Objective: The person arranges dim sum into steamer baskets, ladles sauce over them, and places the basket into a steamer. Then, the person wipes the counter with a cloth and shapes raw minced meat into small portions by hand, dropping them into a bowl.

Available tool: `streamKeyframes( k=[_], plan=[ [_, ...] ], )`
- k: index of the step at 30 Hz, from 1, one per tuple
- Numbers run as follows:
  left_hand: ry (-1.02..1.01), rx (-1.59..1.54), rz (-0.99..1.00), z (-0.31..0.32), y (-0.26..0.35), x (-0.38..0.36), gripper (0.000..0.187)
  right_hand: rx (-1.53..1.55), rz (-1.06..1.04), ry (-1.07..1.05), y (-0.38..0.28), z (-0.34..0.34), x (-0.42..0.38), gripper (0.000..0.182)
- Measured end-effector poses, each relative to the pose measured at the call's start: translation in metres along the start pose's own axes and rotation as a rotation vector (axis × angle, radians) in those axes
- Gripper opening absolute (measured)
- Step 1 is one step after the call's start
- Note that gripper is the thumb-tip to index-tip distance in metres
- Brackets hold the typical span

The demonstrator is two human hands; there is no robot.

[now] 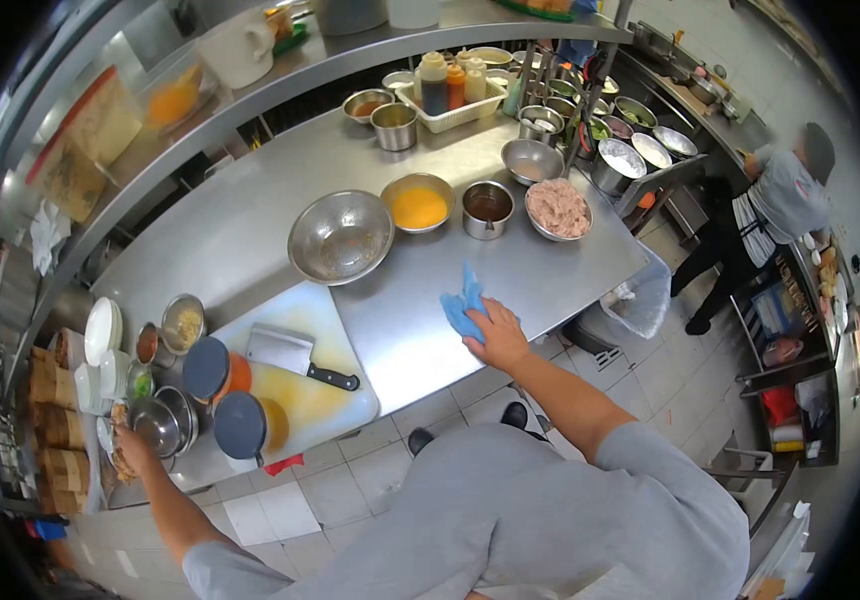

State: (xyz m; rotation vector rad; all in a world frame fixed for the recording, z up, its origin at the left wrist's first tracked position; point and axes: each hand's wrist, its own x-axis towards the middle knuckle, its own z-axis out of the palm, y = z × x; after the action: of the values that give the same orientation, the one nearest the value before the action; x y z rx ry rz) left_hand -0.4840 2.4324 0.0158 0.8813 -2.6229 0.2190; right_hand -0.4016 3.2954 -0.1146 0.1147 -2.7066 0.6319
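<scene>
My right hand [498,335] is closed on a crumpled blue cloth [464,303] on the steel worktop, near its front edge. At the far left, my left hand [137,449] is closed at a golden-brown lumpy thing [122,468], whose kind I cannot make out. Beside that hand stand nested steel bowls [158,428]. Between the hands, a cleaver [282,350] with a black handle lies flat on a yellow-stained white cutting board [300,405]. Two dark-lidded tubs [240,425] stand at the board's left side.
Behind the cloth are a large steel bowl [340,238], a bowl of yellow liquid [418,207], a pot of brown sauce [487,210] and a bowl of minced meat [558,210]. Sauce bottles fill a white basket [450,110]. A co-worker [770,205] stands at right; a shelf [280,85] overhangs the back.
</scene>
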Motion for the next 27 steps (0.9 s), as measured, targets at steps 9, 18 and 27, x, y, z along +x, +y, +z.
streamKeyframes(
  k=[9,18,27],
  plan=[
    [-0.016,0.011,-0.024,-0.023,0.043,0.011,0.031,-0.019,-0.036,-0.004,0.016,-0.011,-0.015,0.056],
    [0.289,-0.389,0.281,-0.098,0.132,0.052,0.047,-0.070,0.145,-0.067,0.012,-0.001,-0.001,0.051],
    [-0.156,-0.919,0.597,-0.190,0.440,-0.244,0.022,0.442,0.194,0.285,-0.033,-0.089,0.021,0.045]
  ],
)
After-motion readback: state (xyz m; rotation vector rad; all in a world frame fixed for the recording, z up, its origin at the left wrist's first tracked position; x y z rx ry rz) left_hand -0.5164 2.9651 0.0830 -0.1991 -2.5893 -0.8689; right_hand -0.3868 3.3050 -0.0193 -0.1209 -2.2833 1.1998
